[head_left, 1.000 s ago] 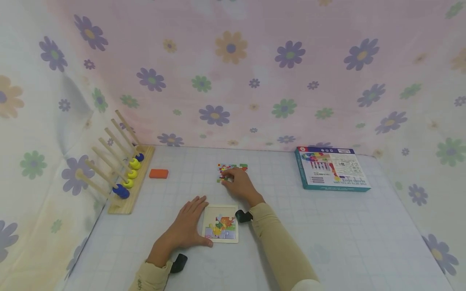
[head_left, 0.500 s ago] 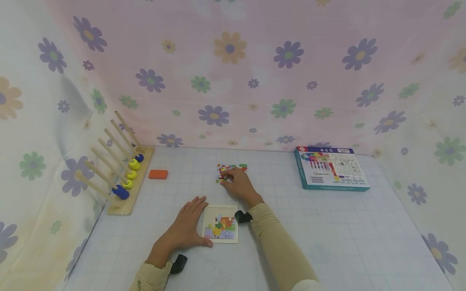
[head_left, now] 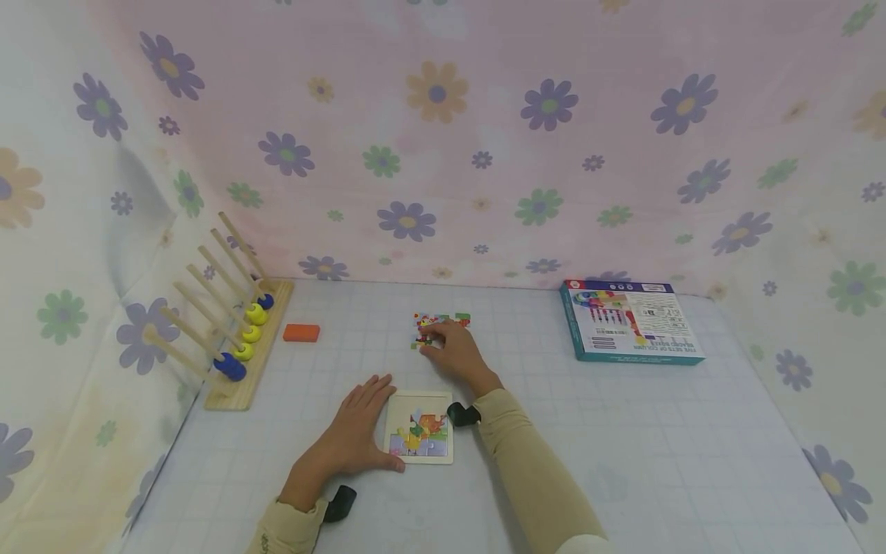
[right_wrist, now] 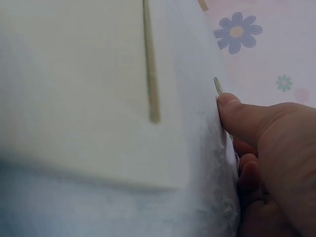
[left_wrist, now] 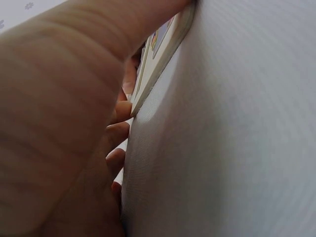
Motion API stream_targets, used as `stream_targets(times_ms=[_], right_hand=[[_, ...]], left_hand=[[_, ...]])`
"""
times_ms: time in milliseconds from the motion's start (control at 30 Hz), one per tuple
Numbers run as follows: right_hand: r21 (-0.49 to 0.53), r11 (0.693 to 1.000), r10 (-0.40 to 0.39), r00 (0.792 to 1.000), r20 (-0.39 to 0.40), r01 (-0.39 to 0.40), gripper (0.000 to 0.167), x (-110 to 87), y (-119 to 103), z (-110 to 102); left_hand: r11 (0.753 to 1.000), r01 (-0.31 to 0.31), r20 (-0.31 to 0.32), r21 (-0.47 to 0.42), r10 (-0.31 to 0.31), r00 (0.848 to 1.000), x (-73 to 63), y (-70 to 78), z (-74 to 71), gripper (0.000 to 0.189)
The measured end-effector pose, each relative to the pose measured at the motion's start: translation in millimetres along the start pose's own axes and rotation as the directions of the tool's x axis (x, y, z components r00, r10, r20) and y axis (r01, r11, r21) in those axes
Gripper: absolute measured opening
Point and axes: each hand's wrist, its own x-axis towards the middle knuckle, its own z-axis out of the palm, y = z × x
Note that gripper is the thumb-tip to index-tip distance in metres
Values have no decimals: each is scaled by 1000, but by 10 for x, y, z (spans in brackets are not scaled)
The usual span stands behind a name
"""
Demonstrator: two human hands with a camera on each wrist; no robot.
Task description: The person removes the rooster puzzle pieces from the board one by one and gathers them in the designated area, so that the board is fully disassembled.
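Observation:
A small jigsaw tray with a pale wooden frame lies in front of me, with several picture pieces fitted in its lower and right part. My left hand rests along the tray's left side, fingers extended and thumb at the lower left corner. Beyond the tray, my right hand is at a group of loose colourful puzzle pieces. Its thumb meets the edge of a thin puzzle piece in the right wrist view, fingers curled behind. The hand covers part of the group.
On the left stands a wooden peg rack with blue and yellow beads. An orange block lies beside it. A flat toy box is at the back right. Flowered cloth walls the table's back and sides.
Almost nothing differs. Both hands stay in place, the right one at the loose puzzle pieces and the left one beside the tray; the view shifts only slightly.

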Motion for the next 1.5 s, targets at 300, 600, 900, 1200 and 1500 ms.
stream_targets(times_ms=[300, 600, 900, 1200, 1500], right_hand=[[62, 997, 48, 999, 11, -49, 35, -65, 37, 15], [147, 982, 98, 989, 113, -114, 31, -297, -27, -39], [209, 976, 27, 988, 153, -59, 30, -610, 3, -45], [141, 988, -100, 966, 240, 67, 37, -893, -135, -89], [-8, 993, -112, 941, 319, 121, 44, -1034, -333, -77]], left_hand=[[1000, -12, 2, -13, 12, 1000, -2, -2, -8, 124], [1000, -3, -7, -24, 3, 1000, -13, 2, -25, 123], [999, 8, 3, -33, -8, 1000, -31, 22, -51, 122], [1000, 9, 13, -28, -9, 1000, -20, 17, -36, 123], [1000, 4, 8, -24, -4, 1000, -19, 21, -33, 123]])
